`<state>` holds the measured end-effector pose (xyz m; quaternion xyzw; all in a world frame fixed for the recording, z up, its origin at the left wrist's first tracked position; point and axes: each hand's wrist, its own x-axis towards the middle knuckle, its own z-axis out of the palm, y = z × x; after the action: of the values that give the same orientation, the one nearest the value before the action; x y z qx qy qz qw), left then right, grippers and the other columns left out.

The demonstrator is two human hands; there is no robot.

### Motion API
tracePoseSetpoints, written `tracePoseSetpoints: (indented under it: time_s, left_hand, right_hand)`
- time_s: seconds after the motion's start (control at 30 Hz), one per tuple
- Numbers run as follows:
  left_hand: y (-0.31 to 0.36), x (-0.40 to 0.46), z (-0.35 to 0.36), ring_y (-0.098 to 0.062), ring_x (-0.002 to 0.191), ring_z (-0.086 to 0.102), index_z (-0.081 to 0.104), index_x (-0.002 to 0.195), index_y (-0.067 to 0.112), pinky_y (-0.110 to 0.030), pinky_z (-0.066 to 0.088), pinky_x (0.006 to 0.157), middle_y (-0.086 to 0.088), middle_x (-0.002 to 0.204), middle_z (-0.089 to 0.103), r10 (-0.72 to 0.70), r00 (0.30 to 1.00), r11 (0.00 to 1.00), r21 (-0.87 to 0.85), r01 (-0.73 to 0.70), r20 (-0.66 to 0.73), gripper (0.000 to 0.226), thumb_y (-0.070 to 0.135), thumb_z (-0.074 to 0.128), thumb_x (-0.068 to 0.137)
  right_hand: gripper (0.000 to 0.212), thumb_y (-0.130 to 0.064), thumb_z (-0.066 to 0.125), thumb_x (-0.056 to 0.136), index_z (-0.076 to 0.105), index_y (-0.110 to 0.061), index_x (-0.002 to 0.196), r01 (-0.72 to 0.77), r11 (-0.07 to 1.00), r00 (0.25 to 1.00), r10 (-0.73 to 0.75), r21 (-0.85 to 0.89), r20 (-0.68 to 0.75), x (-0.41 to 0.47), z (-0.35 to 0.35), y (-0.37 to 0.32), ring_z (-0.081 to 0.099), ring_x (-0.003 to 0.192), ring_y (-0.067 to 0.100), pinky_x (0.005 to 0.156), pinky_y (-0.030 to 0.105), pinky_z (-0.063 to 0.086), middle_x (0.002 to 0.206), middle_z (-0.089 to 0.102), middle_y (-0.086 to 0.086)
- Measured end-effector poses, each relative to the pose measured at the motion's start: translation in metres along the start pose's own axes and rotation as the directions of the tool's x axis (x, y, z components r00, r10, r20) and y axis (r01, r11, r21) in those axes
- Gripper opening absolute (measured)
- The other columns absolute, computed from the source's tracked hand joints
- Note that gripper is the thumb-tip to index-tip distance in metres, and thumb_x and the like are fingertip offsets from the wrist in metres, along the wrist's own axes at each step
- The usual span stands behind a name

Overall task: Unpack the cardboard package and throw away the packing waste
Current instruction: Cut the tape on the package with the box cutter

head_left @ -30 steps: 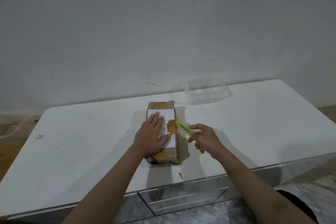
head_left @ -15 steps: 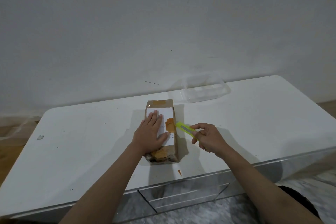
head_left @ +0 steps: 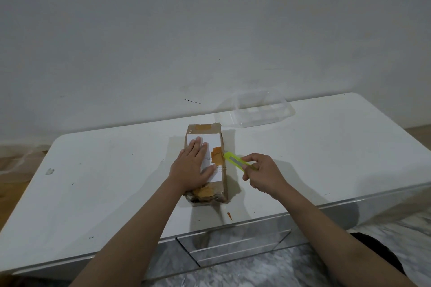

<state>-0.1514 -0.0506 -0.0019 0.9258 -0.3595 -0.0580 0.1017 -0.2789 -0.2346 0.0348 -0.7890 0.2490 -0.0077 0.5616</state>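
1. The box (head_left: 206,161) lies flat near the front edge of the white table (head_left: 105,182), its long side running away from the person, just left of the table's middle.
2. The left hand (head_left: 192,166) lies flat on the box top, fingers straight and spread over the white label (head_left: 214,141). It grips nothing; it likely presses down so the box does not slide under the blade.
3. The right hand (head_left: 262,176) has thumb and fingers curled around the yellow-green cutter (head_left: 236,162), holding it low and angled, its tip touching the box's upper right edge beside an orange tape patch (head_left: 217,157). That angle suits slicing the seam along this side. The blade itself is too small to see.
4. The box is brown cardboard, worn and crumpled at its near end, with orange tape patches at the far end, the right edge and the near end. It is still closed, so unpacking has barely begun.
5. A small orange scrap (head_left: 229,215) lies on the table in front of the box.
6. A clear plastic tray (head_left: 263,109) sits at the table's back edge, well apart from the box.
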Motion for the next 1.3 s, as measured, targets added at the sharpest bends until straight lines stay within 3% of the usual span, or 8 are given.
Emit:
tracePoseSetpoints:
  time_s: [0.57, 0.77, 0.97, 1.1, 1.3]
  left_hand:
    - [0.0, 0.001, 0.001, -0.02, 0.147, -0.005, 0.007, 0.151, 0.017, -0.039, 0.005, 0.116, -0.004, 0.16, -0.005, -0.009, 1.0, 1.0, 0.0, 0.009, 0.004, 0.097, 0.074, 0.007, 0.073]
    - [0.001, 0.001, -0.001, -0.019, 0.147, -0.005, 0.007, 0.152, 0.017, -0.04, 0.005, 0.117, -0.004, 0.16, -0.005, -0.017, 1.0, 1.0, -0.004, 0.017, 0.01, 0.086, 0.067, 0.02, 0.082]
    - [0.001, 0.001, -0.001, -0.02, 0.147, -0.004, 0.008, 0.151, 0.017, -0.041, 0.006, 0.117, -0.004, 0.16, -0.005, -0.017, 1.0, 1.0, -0.006, 0.017, 0.018, 0.086, 0.067, 0.02, 0.082]
    - [0.0, 0.0, -0.001, -0.02, 0.147, -0.005, 0.008, 0.151, 0.016, -0.042, 0.006, 0.117, -0.004, 0.16, -0.005, -0.014, 1.0, 1.0, -0.006, 0.014, 0.016, 0.097, 0.074, 0.01, 0.073]
    - [0.002, 0.0, -0.002, -0.019, 0.147, -0.005, 0.008, 0.151, 0.017, -0.04, 0.005, 0.117, -0.003, 0.16, -0.005, -0.022, 1.0, 1.0, -0.009, 0.022, 0.012, 0.098, 0.074, 0.009, 0.072]
  right_hand:
    - [0.017, -0.014, 0.056, 0.091, 0.059, -0.015, 0.107, 0.027, 0.999, 0.997, -0.024, 0.035, -0.075, -0.023, 0.018, 0.022, 0.045, 0.033, 0.002, 0.038, 0.018, 0.035, 0.075, 0.068, 0.016]
    - [0.017, -0.013, 0.055, 0.092, 0.06, -0.013, 0.108, 0.033, 0.996, 0.999, -0.031, 0.084, -0.023, -0.036, 0.025, 0.025, 0.045, 0.034, 0.002, 0.037, 0.016, 0.035, 0.065, 0.065, 0.007]
    - [0.016, -0.013, 0.055, 0.092, 0.061, -0.013, 0.107, 0.007, 0.993, 1.0, -0.006, 0.119, -0.007, -0.04, 0.019, 0.028, 0.043, 0.034, 0.007, 0.038, 0.019, 0.036, 0.062, 0.065, 0.007]
    - [0.015, -0.011, 0.056, 0.091, 0.061, -0.013, 0.105, 0.005, 0.994, 1.0, -0.007, 0.113, 0.016, -0.046, 0.013, 0.032, 0.041, 0.033, 0.008, 0.039, 0.02, 0.036, 0.058, 0.064, 0.005]
    - [0.013, -0.011, 0.058, 0.091, 0.064, -0.014, 0.101, 0.036, 0.997, 0.984, -0.048, 0.071, 0.17, -0.06, -0.011, 0.038, 0.038, 0.034, 0.011, 0.039, 0.02, 0.034, 0.055, 0.064, 0.004]
